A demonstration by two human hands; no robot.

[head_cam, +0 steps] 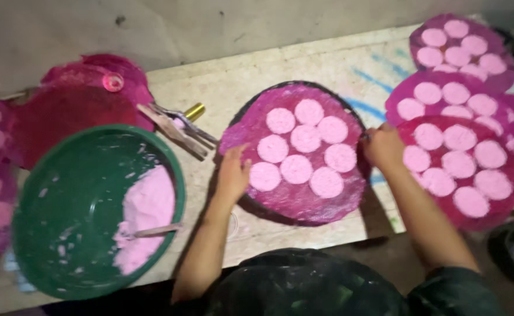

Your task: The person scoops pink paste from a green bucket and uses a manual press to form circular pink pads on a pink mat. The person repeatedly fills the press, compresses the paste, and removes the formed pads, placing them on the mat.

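Gripping the round tray (pixel 304 202) from both sides, the person held it flat on the desk (pixel 327 64), near the front edge. The left hand (pixel 233 172) lay against the tray's left rim with fingers curled onto it; the right hand (pixel 383 146) was closed on the right rim. The tray was lined with a magenta sheet and carried eight pale pink discs (pixel 305 138), seven in a ring round a centre one, close-packed and partly touching. Just right of it, three more magenta sheets with pink discs (pixel 459 167) overlapped one another; the right hand rested at the edge of the nearest. Left of the tray stood a green basin (pixel 52 234) holding a heap of pink powder (pixel 146 216) with a small scoop (pixel 152 231) lying in it. Behind the basin lay a wooden-handled tool (pixel 172 129) and a stack of bare magenta sheets (pixel 70 111). Picture somewhat blurred.
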